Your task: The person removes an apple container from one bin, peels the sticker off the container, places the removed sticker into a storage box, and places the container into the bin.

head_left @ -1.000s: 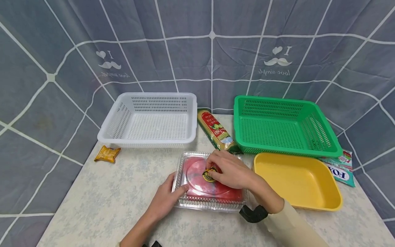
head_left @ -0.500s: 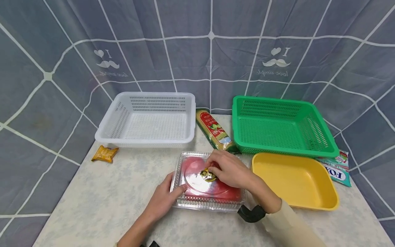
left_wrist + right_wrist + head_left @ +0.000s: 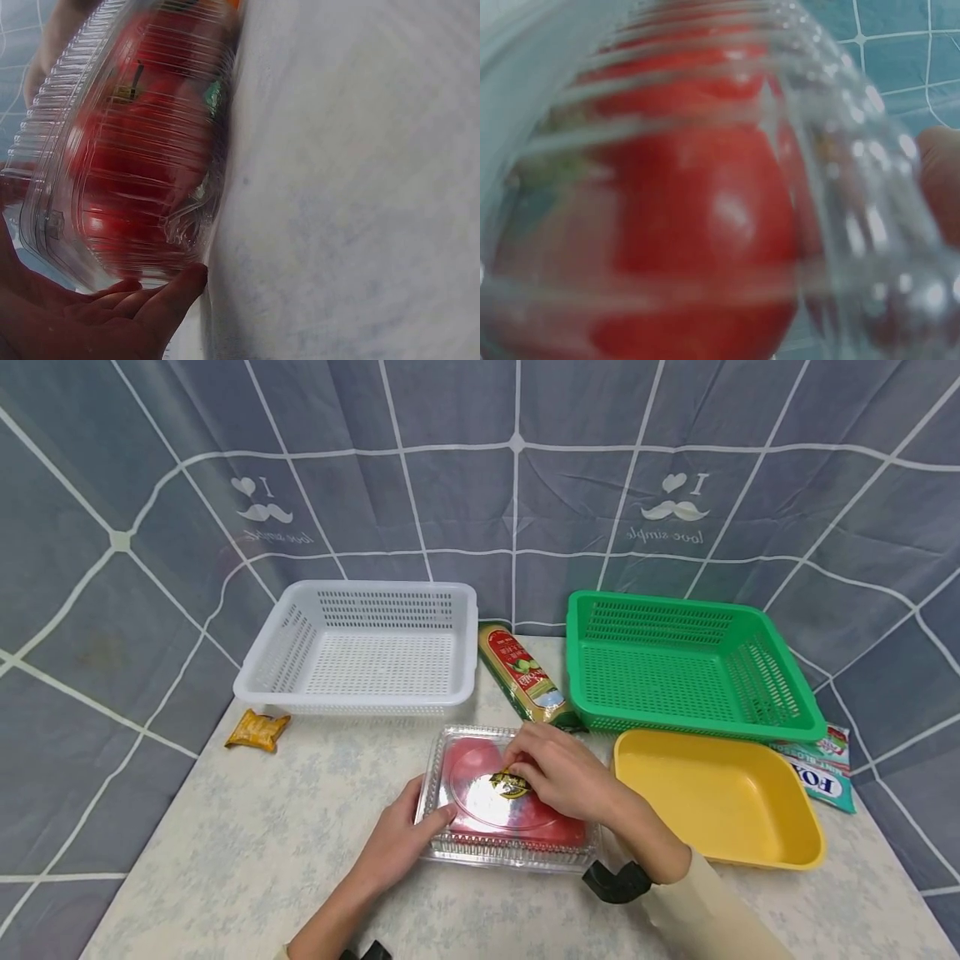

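A clear plastic clamshell box [image 3: 480, 853] with a ribbed rim sits on the table in the head view. Red, tomato-like things [image 3: 142, 142] fill it. My left hand [image 3: 397, 835] holds the box's left side, thumb on the lid; in the left wrist view fingertips reach its lower edge. On the lid is a round yellow-and-black sticker [image 3: 510, 784]. My right hand [image 3: 558, 768] bends over the lid, thumb and index finger pinching the sticker's far edge. The right wrist view is filled by the blurred box wall, with red contents [image 3: 705, 217] behind it.
Behind the box are a white basket [image 3: 360, 702], a green-and-gold packet [image 3: 525, 672] and a green basket [image 3: 697, 727]. A yellow tray [image 3: 712, 802] stands right of my right hand, beside a teal packet [image 3: 825, 777]. A small orange packet [image 3: 257, 730] lies far left.
My right fingers have shifted slightly at the sticker's edge, and more of its yellow-and-black face shows. My left hand keeps its hold on the box.
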Available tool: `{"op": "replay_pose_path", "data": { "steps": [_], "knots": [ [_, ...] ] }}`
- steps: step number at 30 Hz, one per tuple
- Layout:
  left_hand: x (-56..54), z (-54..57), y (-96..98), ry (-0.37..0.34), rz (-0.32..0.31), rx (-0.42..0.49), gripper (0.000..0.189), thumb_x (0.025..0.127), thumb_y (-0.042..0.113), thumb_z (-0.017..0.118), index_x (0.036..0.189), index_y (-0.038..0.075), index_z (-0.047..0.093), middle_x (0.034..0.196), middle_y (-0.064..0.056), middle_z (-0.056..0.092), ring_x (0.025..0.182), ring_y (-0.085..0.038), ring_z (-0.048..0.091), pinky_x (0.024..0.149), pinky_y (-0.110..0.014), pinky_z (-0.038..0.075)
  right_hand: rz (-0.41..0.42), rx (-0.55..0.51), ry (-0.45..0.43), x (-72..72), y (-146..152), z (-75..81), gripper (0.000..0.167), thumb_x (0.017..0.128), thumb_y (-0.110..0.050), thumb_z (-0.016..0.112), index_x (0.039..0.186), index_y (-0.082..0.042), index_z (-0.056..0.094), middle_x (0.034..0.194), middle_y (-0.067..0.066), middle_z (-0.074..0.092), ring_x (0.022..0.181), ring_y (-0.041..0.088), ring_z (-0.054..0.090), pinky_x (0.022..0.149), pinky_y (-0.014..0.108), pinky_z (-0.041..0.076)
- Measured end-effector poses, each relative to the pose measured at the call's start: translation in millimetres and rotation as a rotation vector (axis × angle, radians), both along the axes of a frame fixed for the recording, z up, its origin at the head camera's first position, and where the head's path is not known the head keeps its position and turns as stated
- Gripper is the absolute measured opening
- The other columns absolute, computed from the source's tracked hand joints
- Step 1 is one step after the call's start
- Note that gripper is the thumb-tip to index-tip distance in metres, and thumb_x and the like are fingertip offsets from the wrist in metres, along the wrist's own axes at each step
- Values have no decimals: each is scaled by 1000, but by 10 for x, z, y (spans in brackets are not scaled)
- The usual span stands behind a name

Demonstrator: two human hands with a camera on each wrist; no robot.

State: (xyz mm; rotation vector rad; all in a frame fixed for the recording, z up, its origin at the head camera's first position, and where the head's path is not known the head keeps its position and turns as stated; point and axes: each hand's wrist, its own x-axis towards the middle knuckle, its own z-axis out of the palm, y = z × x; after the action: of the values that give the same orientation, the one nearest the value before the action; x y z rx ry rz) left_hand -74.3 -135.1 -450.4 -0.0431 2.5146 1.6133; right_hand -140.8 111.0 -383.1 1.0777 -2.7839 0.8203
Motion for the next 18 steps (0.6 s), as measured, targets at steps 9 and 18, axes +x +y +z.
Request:
{"op": "replay_pose_path", "data": {
  "steps": [9,18],
  "knots": [
    [5,-7,4,1,-1,4,64,86,48,65,140,21,44,118,-1,63,100,-15,58,88,-43,44,10,-18,0,-9,21,-21,9,90,-14,68,93,-22,65,91,-14,56,88,5,51,83,29,46],
    [8,-2,13,0,6,12,61,86,47,65,139,22,45,112,0,65,93,-15,59,84,-41,45,39,-57,-13,-15,60,-33,10,90,-13,68,92,-22,63,90,-15,56,89,5,50,83,30,46]
  ]
}}
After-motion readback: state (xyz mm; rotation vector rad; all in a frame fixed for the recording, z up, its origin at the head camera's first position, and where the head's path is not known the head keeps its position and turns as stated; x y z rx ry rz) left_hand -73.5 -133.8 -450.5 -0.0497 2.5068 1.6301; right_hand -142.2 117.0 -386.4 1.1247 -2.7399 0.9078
